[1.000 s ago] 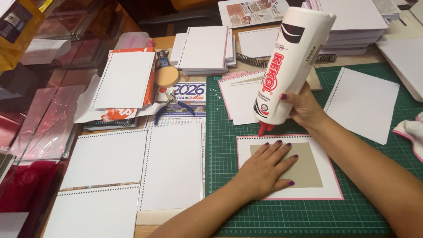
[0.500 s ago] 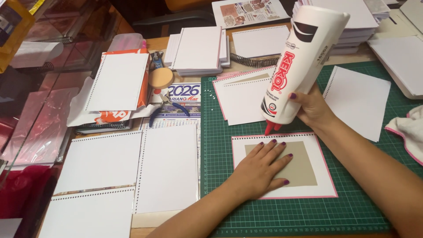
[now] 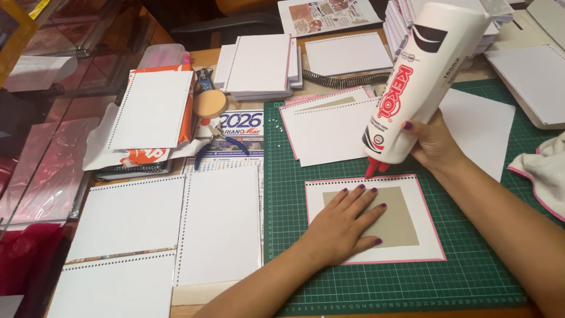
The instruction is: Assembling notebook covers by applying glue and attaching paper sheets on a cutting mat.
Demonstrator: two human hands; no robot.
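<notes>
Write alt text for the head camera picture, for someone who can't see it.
The right hand tilts a large white glue bottle, red nozzle down, at the top edge of a pink-edged white card on a green cutting mat. The left hand lies flat on the card's tan panel. Punched white sheets lie on the left.

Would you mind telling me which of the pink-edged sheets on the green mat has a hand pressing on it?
The near sheet, the one with the brown card on it. The left hand lies flat on it; the others lie stacked farther back, untouched.
</notes>
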